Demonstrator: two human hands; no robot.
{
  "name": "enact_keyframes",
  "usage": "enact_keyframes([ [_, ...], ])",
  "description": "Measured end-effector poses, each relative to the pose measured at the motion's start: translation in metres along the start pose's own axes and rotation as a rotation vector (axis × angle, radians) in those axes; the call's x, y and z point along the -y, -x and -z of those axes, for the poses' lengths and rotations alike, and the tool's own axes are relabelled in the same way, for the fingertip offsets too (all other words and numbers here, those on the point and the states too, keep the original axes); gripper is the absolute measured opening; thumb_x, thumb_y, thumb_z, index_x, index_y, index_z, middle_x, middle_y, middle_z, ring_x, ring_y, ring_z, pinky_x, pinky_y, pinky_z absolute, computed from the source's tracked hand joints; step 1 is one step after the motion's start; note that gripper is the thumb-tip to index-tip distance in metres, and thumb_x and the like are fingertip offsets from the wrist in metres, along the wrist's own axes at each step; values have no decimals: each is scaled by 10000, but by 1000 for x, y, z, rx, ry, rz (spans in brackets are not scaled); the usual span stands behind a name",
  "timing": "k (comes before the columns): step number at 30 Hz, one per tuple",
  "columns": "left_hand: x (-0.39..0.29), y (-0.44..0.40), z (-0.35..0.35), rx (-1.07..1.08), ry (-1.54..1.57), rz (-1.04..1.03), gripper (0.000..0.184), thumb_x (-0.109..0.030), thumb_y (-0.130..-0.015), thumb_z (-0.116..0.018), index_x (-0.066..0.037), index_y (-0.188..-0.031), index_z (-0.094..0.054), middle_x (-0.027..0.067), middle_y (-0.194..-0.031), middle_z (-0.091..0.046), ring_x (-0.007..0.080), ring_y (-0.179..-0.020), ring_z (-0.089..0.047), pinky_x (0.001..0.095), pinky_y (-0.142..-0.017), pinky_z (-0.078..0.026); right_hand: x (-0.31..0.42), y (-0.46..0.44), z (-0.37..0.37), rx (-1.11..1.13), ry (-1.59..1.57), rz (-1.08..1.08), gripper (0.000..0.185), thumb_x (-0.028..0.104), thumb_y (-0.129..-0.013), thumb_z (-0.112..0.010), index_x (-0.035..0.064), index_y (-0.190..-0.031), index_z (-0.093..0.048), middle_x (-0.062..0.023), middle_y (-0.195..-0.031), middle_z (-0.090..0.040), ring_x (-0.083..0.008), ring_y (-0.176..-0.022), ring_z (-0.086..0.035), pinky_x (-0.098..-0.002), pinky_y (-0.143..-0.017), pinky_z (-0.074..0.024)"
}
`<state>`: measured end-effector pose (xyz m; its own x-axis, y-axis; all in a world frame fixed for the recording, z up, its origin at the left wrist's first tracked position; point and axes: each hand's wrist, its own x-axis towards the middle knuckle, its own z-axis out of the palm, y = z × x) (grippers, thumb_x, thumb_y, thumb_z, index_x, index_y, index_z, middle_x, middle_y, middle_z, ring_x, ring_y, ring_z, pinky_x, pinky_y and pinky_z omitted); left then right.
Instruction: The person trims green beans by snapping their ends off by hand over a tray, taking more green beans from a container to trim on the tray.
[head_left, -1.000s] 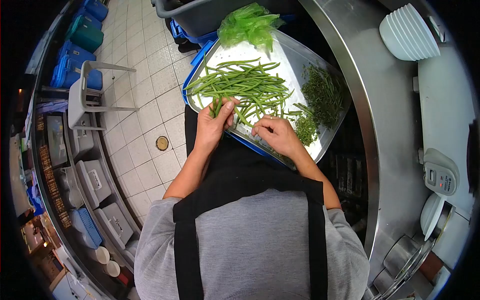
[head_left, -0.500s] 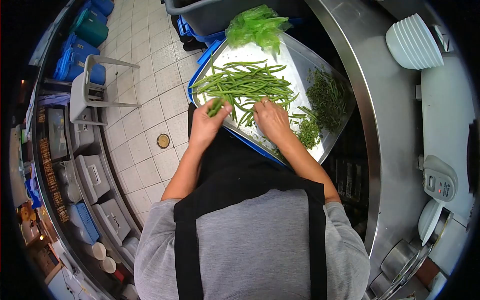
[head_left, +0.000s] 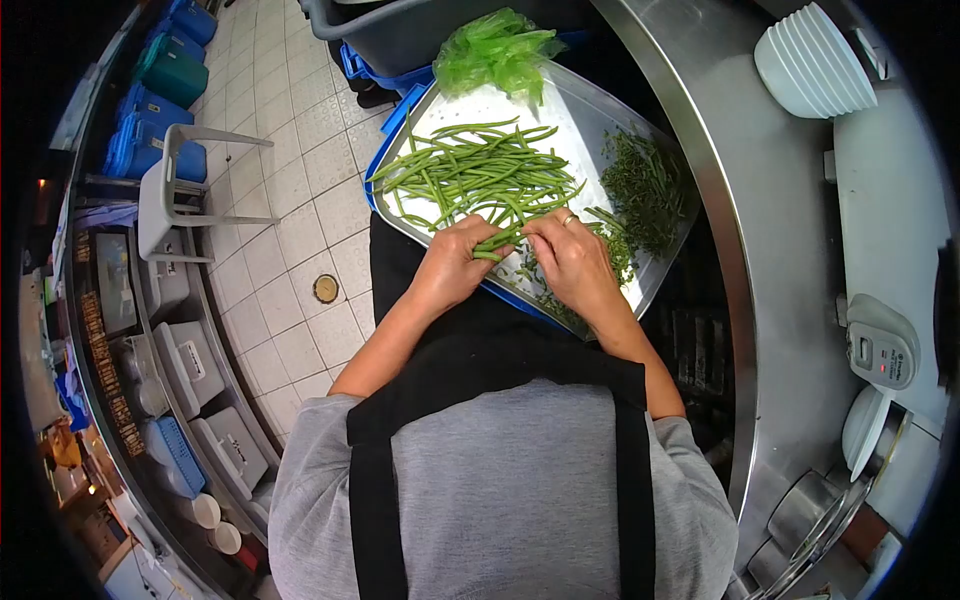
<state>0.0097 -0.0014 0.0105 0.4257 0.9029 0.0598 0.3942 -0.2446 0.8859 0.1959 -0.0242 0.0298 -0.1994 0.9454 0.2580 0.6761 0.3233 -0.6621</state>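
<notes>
My left hand (head_left: pixel 452 268) is closed round a few green beans (head_left: pixel 492 246) over the near edge of a metal tray (head_left: pixel 572 112). Close beside it, my right hand (head_left: pixel 572 262) has thumb and fingers pinched at the tips of those beans; a ring shows on one finger. Beyond both hands, a loose pile of long green beans (head_left: pixel 475 168) covers the tray's middle. Dark green trimmings (head_left: pixel 645 195) are heaped along the tray's right side, with short cut bits near my right hand. A crumpled green plastic bag (head_left: pixel 495 52) sits at the far end.
The tray rests on a blue-rimmed bin (head_left: pixel 375 165). A steel counter (head_left: pixel 745 200) runs along the right, with stacked white bowls (head_left: pixel 815 62) and pots (head_left: pixel 805 510). At left are a light stool (head_left: pixel 165 190), shelves with grey containers (head_left: pixel 190 365) and a tiled floor (head_left: pixel 290 190).
My left hand has come right and down, bringing its beans to my right hand. My right hand has shifted slightly right and now pinches at the bean tips. The view has shifted slightly.
</notes>
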Motion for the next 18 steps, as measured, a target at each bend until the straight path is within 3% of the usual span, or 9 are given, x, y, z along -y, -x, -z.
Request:
enact_keyframes([
  [3,-2,1,-1,26,54,37,171,-100,-807,-703,-9,-946,-667,114,-777,-592,237,-687,-575,327,-640,-456,-5,-1,-3,-47,-132,-16,49,57,-854,-591,41,-896,-612,-110,-795,-580,-248,-684,-610,-357,-600,-483],
  [5,-2,3,-2,51,80,48,162,-124,-834,-690,-13,-950,-665,78,-747,-589,185,-655,-555,303,-615,-445,-19,1,-8,-52,-474,-290,47,57,-871,-577,33,-899,-606,-72,-777,-572,-163,-664,-585,-297,-581,-459],
  [6,0,5,-3,45,210,146,160,-138,-847,-681,-14,-947,-664,53,-723,-574,156,-633,-532,285,-594,-428,-22,1,-9,-53,-644,-428,49,57,-879,-569,30,-900,-603,-53,-768,-568,-120,-654,-573,-267,-571,-448],
  [9,6,6,-3,-1,554,364,171,-176,-885,-654,-14,-942,-656,-11,-661,-525,79,-576,-459,232,-540,-371,-25,1,-5,-13,-720,-394,58,81,-935,-528,47,-962,-567,20,-775,-534,-41,-674,-503,-207,-590,-423],
  [10,7,3,0,-41,638,387,178,-187,-896,-643,-15,-942,-650,-26,-648,-508,60,-563,-434,216,-527,-347,-23,4,-6,38,-713,-489,82,84,-924,-547,31,-962,-595,0,-789,-544,-65,-667,-516,-213,-609,-427],
  [13,1,-1,5,-139,805,400,193,-199,-918,-614,-9,-946,-628,-33,-610,-480,44,-523,-389,195,-493,-297,-18,8,-12,165,-473,-246,115,95,-906,-570,26,-977,-628,-28,-815,-550,-102,-677,-531,-237,-623,-435],
  [14,2,-1,5,-155,834,386,191,-199,-920,-611,-10,-947,-626,-32,-610,-481,45,-522,-392,194,-491,-295,-14,9,-11,184,-361,-189,137,99,-885,-589,29,-987,-648,-66,-846,-561,-157,-691,-550,-278,-635,-447],
  [18,2,0,8,-174,903,386,176,-188,-921,-606,-15,-945,-625,-29,-612,-485,45,-524,-406,193,-480,-296,-7,10,-19,183,-230,-198,172,96,-863,-604,43,-1022,-646,-101,-864,-576,-212,-734,-579,-312,-658,-461],
])
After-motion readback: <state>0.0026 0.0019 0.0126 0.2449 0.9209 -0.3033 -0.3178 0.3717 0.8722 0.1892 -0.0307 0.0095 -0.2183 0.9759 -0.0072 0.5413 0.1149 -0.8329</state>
